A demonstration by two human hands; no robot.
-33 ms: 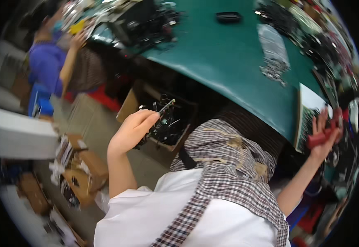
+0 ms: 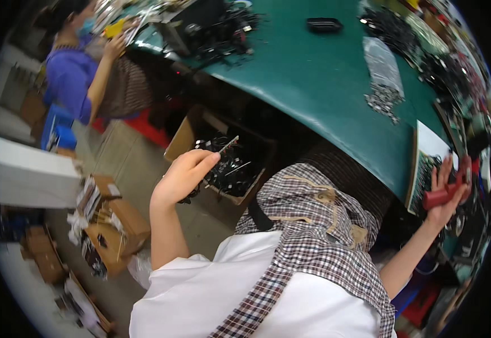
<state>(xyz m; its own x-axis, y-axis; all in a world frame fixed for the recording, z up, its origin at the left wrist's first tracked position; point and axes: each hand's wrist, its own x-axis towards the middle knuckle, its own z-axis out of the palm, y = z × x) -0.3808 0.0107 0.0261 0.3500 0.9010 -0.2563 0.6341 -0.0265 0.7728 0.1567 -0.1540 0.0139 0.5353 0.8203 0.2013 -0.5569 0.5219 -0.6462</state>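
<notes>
My left hand (image 2: pixel 184 176) is raised beside the table's near edge, thumb and fingers closed on a thin narrow strip that looks like a small circuit board (image 2: pixel 229 145). Dark cable-like pieces show under that hand, partly hidden by it. Below and beyond it stands an open cardboard box (image 2: pixel 179 138) with black cables (image 2: pixel 233 172) inside. At the far right my right hand (image 2: pixel 441 207) has a red tool (image 2: pixel 444 195) across its palm, several fingers stretched upward; its exact kind is unclear. Next to that hand lies a white-topped board or tray (image 2: pixel 429 138) with small dark parts.
The green tabletop (image 2: pixel 313 84) carries a black case (image 2: pixel 324 25), a clear bag of small metal parts (image 2: pixel 383 73) and heaps of black cables (image 2: pixel 392 28). At the upper left a co-worker in purple (image 2: pixel 72 79) handles something yellow. Cardboard boxes (image 2: pixel 126 225) stand on the floor at left.
The whole view has shifted slightly, with the table and boxes lying a little further right in the picture. Both hands keep their holds.
</notes>
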